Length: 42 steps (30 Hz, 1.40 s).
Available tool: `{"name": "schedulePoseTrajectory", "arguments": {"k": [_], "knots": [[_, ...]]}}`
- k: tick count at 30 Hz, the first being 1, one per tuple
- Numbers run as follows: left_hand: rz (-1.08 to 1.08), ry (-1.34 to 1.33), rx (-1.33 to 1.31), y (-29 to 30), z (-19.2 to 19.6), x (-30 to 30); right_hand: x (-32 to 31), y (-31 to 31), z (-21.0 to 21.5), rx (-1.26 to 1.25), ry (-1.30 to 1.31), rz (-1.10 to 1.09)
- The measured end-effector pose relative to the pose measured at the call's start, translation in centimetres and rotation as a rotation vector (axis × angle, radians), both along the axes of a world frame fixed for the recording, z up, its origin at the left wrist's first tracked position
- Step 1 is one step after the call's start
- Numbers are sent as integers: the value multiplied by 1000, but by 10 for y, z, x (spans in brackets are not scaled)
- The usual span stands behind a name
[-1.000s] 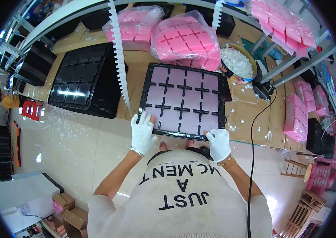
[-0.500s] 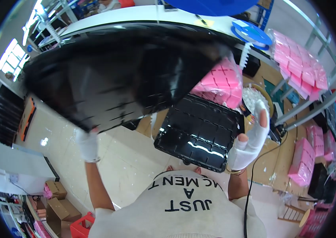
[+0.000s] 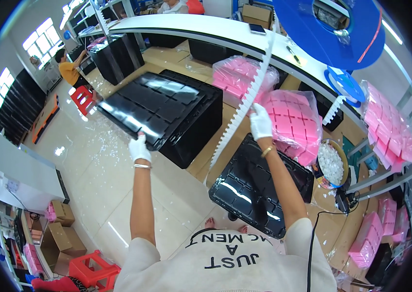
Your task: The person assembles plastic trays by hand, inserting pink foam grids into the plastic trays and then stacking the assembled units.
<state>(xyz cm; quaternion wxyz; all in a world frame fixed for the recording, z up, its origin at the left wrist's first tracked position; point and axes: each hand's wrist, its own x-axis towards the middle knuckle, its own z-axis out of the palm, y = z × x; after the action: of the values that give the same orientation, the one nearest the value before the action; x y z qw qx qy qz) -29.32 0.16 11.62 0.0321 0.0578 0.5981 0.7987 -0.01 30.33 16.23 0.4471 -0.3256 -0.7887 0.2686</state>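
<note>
My left hand [image 3: 140,149], in a white glove with bare fingertips, grips the near corner of a glossy black plastic tray [image 3: 140,107] with a gridded face. That tray lies over a tall black box-like stack [image 3: 193,131]. My right hand [image 3: 261,121], also gloved, is closed at the edge of a long white toothed strip [image 3: 245,109], its fingertips partly hidden. The strip hangs down from the top of the view. Below my right forearm lies another black gridded tray [image 3: 245,190]. Bagged pink foam blocks [image 3: 293,121] sit right beside the right hand.
A large blue reel [image 3: 361,44] and a smaller blue reel [image 3: 344,85] hang at the upper right. Small white pieces fill a round tub [image 3: 331,163]. A white bench [image 3: 186,24] curves across the back. A person in yellow [image 3: 70,70] stands far left, near a red stool [image 3: 83,100].
The black tray, raised and tilted before, has come down onto the black stack. My right hand, open at the right before, has moved left and forward to the toothed strip.
</note>
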Motion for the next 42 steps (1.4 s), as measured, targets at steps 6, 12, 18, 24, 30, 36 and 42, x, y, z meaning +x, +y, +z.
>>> {"name": "schedulePoseTrajectory", "arguments": {"k": [6,12,18,24,30,36,42], "knots": [[88,239,-669,42,-19,51,-91,22,-42,285,-56,242],[36,374,-801,63,-13,86,-135,9,-64,432,-91,311],[52,437,-866,63,-12,44,-140,-1,-53,414,-94,332],[15,348,-679,60,-24,71,-129,-14,-53,329,-180,395],[-60,429,-627,17,-12,118,-49,-23,-74,-954,362,619],[-563,374,-481,-4,-33,168,11,-127,-71,-642,7,716],[-1413,-123,-273,10,-22,160,18,-161,-74,-1225,526,957]]}}
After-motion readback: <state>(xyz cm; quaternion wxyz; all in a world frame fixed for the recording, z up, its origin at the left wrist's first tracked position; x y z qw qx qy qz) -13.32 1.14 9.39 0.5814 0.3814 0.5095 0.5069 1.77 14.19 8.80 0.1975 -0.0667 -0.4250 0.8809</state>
